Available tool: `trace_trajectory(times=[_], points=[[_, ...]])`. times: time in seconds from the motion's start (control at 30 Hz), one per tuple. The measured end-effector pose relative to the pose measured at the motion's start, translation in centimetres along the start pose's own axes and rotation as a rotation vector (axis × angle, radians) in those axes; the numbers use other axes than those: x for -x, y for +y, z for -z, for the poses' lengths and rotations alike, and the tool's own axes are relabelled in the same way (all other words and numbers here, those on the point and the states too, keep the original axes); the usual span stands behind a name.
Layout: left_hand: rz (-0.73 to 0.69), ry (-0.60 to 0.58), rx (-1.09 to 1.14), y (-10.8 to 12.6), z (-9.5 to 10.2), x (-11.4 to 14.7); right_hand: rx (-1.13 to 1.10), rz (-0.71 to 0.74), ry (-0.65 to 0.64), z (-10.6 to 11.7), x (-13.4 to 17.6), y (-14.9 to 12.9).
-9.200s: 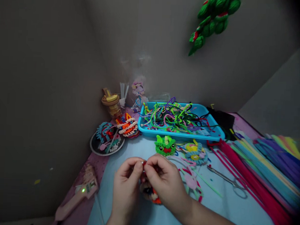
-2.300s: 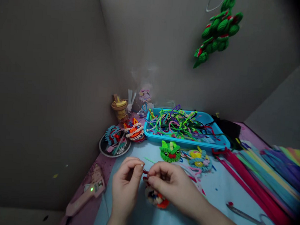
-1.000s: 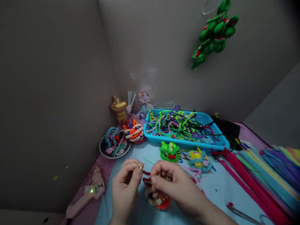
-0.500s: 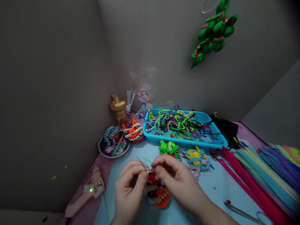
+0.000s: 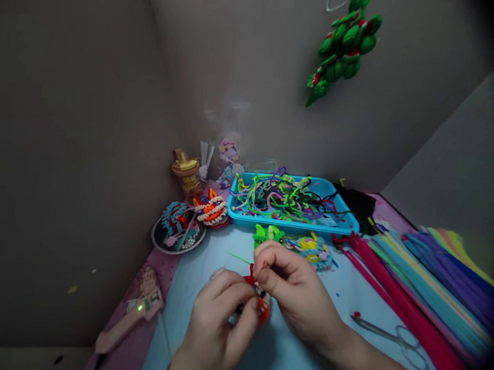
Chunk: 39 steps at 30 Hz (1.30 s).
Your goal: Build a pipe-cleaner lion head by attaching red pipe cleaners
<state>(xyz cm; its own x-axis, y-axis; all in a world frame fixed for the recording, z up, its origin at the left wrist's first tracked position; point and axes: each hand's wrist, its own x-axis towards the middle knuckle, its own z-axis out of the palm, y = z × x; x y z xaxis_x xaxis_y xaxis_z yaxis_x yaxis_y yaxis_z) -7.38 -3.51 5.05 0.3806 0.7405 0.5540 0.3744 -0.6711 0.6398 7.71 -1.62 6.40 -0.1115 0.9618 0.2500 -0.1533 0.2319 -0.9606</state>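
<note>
Left hand [image 5: 222,317] has shifted onto the orange toy [image 5: 263,314], gripping it — right hand [image 5: 294,288] pinched narrow beside its red top [image 5: 249,280], contents unclear.

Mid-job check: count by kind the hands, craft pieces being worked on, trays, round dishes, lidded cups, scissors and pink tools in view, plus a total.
Hands: 2 (left hand, right hand)
Craft piece at the hands: 1
Blue tray: 1
Round dish: 1
Lidded cup: 1
Scissors: 1
Pink tool: 1
Total: 8

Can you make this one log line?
left hand: holding orange craft | right hand: pinched beside red piece | scissors: on blue cloth | tray: tangled strands
</note>
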Motion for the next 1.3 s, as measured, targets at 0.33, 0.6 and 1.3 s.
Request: trace_trajectory(times=[0.33,0.6,1.3], points=[[-0.036,0.026,-0.041,0.6,0.6,-0.2,-0.139,-0.283,-0.09,-0.6,1.2,-0.9],[0.023,0.012,0.041,1.2,0.5,0.3,-0.442,-0.159,0.017,-1.4,2.3,0.2],[-0.089,0.259,-0.027,-0.5,0.2,1.6,-0.356,-0.012,0.174,1.5,-0.1,-2.3]])
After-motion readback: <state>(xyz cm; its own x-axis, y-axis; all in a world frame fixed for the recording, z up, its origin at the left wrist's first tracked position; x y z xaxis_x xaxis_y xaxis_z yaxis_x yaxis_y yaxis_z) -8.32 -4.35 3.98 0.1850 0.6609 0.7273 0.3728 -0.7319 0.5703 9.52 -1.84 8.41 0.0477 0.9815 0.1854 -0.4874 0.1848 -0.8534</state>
